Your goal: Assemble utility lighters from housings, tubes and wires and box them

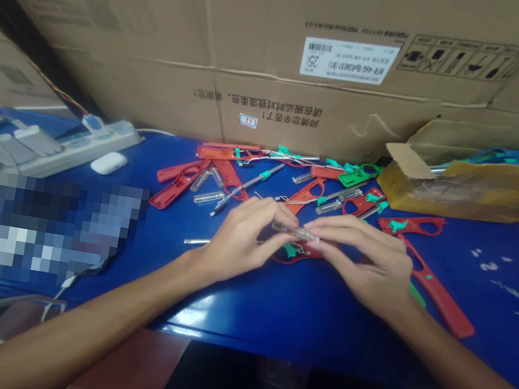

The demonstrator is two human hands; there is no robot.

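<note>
A small clear, tube-like gas lighter tank (294, 231) is held level above the blue table, one end in each hand. My left hand (249, 232) pinches its left end between thumb and fingers. At its right end, the fingertips of my right hand (368, 258) close on the tip. Just beyond and below lie red lighter shells (309, 193), one of them partly hidden under my hands with a green trigger (290, 250) in it. Several more clear tanks (209, 197) and a metal lighter rod (263, 175) with a green piece are scattered behind.
A large cardboard box (168, 26) walls off the back. At the right stands a yellow-taped carton (479, 191) with blue contents. On the left are a power strip (73, 147), a white earbud case (109, 163) and a blurred-out item. A long red shell (445, 302) lies right of my right hand.
</note>
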